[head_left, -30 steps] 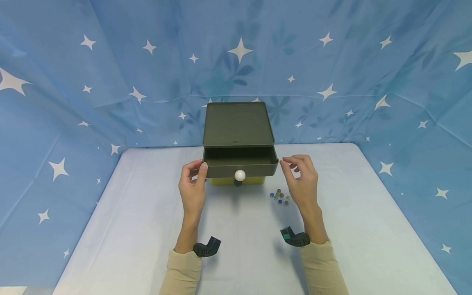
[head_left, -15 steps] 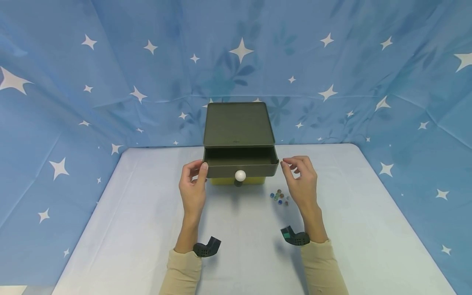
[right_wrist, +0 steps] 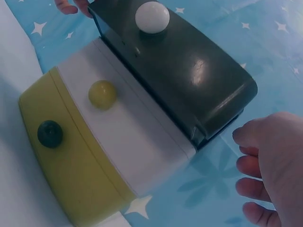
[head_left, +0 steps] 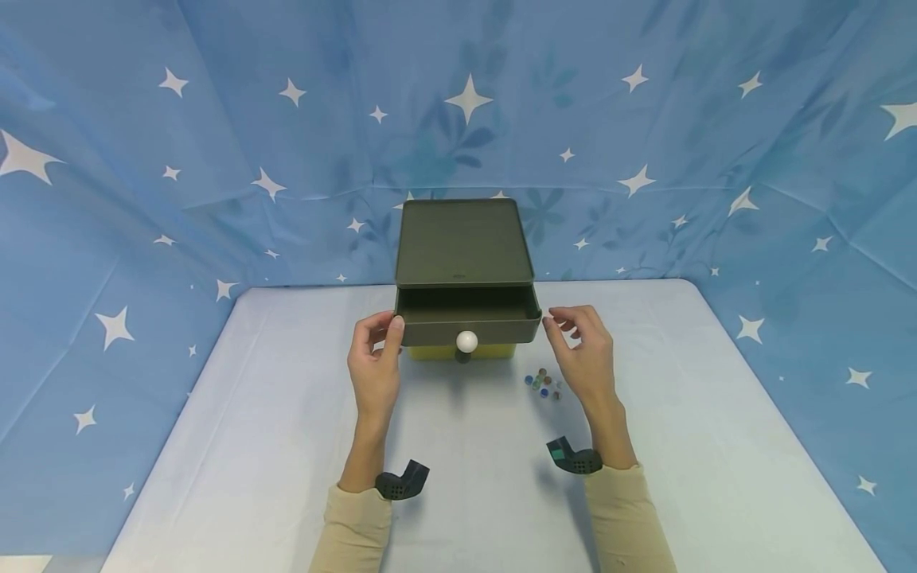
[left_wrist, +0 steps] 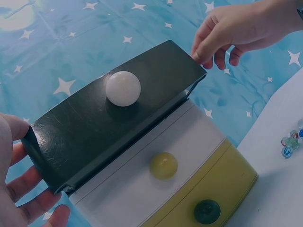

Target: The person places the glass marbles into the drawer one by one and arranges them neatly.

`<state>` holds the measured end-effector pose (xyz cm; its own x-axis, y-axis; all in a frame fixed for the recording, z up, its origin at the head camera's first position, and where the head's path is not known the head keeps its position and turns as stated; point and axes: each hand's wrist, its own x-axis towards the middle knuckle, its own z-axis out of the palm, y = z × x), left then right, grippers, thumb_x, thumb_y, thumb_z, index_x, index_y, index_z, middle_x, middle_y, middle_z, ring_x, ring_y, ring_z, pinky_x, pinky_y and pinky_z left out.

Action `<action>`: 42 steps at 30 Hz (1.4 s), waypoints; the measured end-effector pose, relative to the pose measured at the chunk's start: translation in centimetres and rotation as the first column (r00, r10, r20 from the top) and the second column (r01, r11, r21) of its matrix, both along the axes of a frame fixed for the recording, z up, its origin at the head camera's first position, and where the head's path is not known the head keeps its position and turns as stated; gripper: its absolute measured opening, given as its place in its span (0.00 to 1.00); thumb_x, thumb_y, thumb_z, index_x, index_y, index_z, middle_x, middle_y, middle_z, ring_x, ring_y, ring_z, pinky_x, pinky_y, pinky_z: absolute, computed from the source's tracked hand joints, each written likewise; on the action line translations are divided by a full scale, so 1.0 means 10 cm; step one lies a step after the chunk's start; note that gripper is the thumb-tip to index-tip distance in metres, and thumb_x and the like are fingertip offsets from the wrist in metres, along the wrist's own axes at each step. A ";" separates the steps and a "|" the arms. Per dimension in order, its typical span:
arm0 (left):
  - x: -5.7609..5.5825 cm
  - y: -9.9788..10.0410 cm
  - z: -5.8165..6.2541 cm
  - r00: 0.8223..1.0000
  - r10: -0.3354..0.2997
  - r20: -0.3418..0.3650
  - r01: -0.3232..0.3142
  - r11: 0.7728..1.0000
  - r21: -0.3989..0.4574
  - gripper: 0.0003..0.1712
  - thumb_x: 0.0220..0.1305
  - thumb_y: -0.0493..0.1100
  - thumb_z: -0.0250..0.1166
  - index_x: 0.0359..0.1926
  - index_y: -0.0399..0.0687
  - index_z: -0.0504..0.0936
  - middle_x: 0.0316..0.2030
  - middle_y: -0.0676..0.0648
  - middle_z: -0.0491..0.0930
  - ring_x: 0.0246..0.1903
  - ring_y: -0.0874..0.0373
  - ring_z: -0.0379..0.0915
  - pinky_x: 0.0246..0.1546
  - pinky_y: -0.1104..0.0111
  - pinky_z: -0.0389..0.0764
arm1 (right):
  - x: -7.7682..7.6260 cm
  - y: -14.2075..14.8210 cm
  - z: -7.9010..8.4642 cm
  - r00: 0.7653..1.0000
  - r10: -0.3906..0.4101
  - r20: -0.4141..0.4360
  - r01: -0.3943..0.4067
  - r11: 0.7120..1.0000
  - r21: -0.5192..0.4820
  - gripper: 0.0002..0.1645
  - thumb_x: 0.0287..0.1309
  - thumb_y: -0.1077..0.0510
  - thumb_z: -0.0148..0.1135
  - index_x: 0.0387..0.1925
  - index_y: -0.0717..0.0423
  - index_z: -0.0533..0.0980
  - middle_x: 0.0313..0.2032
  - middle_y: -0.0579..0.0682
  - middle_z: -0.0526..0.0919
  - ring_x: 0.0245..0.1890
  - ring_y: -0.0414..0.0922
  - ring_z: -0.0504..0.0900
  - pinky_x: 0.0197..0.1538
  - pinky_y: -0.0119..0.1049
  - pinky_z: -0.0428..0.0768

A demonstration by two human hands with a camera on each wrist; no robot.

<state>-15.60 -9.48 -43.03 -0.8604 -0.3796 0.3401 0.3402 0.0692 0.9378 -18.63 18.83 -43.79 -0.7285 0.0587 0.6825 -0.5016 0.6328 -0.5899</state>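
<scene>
A small desktop drawer unit point(head_left: 464, 243) with a dark green top stands at the back of the table. Its top drawer point(head_left: 437, 333), dark green with a white knob point(head_left: 467, 342), is pulled out and looks bare inside. My left hand point(head_left: 374, 366) holds this drawer's left front corner, thumb at the front edge and fingers along the side. Beside the right front corner is my right hand point(head_left: 587, 358), fingers loosely bent; a small gap to the drawer shows in the right wrist view. Below are a white drawer point(right_wrist: 128, 123) with a yellow knob and a yellow drawer point(right_wrist: 85, 165) with a dark green knob.
Several glass marbles point(head_left: 544, 383) lie on the white tabletop point(head_left: 458, 477), in front of the unit and to the right. A blue curtain with white stars point(head_left: 322, 143) hangs behind and at both sides. Each wrist wears a black camera point(head_left: 403, 481).
My right hand has shifted slightly downward and left beside the drawer's corner. The left hand, the drawer and the marbles stay in place.
</scene>
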 end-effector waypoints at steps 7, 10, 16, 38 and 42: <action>-0.01 0.00 0.00 1.000 0.001 0.003 -0.001 1.000 -0.004 0.18 0.70 0.45 0.65 0.53 0.39 0.78 0.46 0.53 0.78 0.43 0.59 0.75 0.36 0.77 0.79 | -0.02 0.02 -0.05 0.994 -0.015 0.104 0.010 0.999 0.048 0.13 0.62 0.60 0.68 0.46 0.60 0.81 0.40 0.56 0.82 0.39 0.49 0.79 0.38 0.37 0.75; 0.00 0.00 0.00 1.000 0.004 0.003 -0.004 1.000 -0.008 0.18 0.70 0.46 0.65 0.53 0.39 0.78 0.46 0.53 0.78 0.43 0.59 0.75 0.36 0.77 0.79 | -0.03 0.04 -0.08 0.991 -0.014 0.137 0.006 0.998 0.060 0.12 0.62 0.59 0.67 0.46 0.60 0.81 0.40 0.55 0.82 0.39 0.49 0.79 0.39 0.37 0.75; 0.00 0.00 0.00 1.000 0.004 0.003 -0.004 1.000 -0.006 0.18 0.70 0.46 0.65 0.53 0.39 0.78 0.45 0.55 0.78 0.44 0.58 0.75 0.36 0.77 0.80 | -0.07 0.10 -0.14 0.986 -0.010 0.164 -0.003 0.997 0.082 0.12 0.63 0.58 0.67 0.45 0.60 0.81 0.39 0.55 0.82 0.39 0.48 0.79 0.40 0.37 0.75; 0.00 0.00 -0.01 1.000 0.003 0.007 -0.003 1.000 -0.009 0.18 0.70 0.46 0.64 0.53 0.39 0.78 0.46 0.53 0.78 0.43 0.59 0.75 0.37 0.77 0.80 | -0.14 0.23 -0.32 0.931 -0.012 0.364 -0.031 0.993 0.113 0.13 0.63 0.57 0.67 0.47 0.59 0.80 0.41 0.56 0.82 0.43 0.52 0.78 0.46 0.48 0.78; 0.00 0.00 0.00 1.000 0.003 0.005 -0.003 1.000 -0.009 0.18 0.70 0.46 0.64 0.53 0.39 0.78 0.46 0.53 0.78 0.43 0.59 0.75 0.37 0.77 0.80 | -0.16 0.25 -0.36 0.917 -0.006 0.398 -0.044 0.992 0.116 0.13 0.63 0.57 0.66 0.47 0.58 0.80 0.41 0.56 0.82 0.43 0.51 0.78 0.47 0.46 0.78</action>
